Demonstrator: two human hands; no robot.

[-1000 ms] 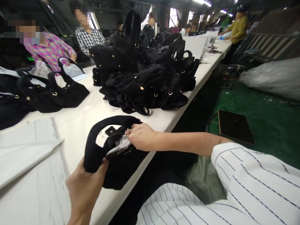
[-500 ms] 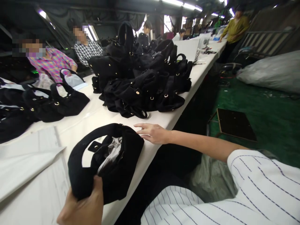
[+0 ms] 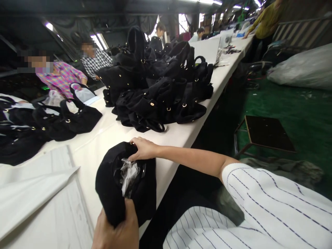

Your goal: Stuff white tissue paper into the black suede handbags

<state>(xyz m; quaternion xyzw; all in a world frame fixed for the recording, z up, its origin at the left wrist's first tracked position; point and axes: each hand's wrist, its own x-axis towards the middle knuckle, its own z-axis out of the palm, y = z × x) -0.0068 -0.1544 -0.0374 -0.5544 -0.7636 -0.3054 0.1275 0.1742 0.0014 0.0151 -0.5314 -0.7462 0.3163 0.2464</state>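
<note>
A small black fabric handbag (image 3: pixel 114 188) lies on the near edge of the long white table (image 3: pixel 98 148), with crumpled grey stuffing paper (image 3: pixel 128 174) showing in its mouth. My left hand (image 3: pixel 118 231) grips the bag's near end from below, fingers closed on the fabric. My right hand (image 3: pixel 142 148) reaches in from the right and its fingers curl over the bag's far rim, next to a small gold stud.
A big heap of black handbags (image 3: pixel 160 83) fills the table's middle, and more bags (image 3: pixel 64 117) lie at the left. White sheets (image 3: pixel 31 186) lie at near left. People sit across the table. A dark stool (image 3: pixel 267 131) stands on the green floor right.
My right hand went from resting flat on the table beside the bag to gripping its far rim. The bag turned upright and bunched up, its handle loop no longer spread out.
</note>
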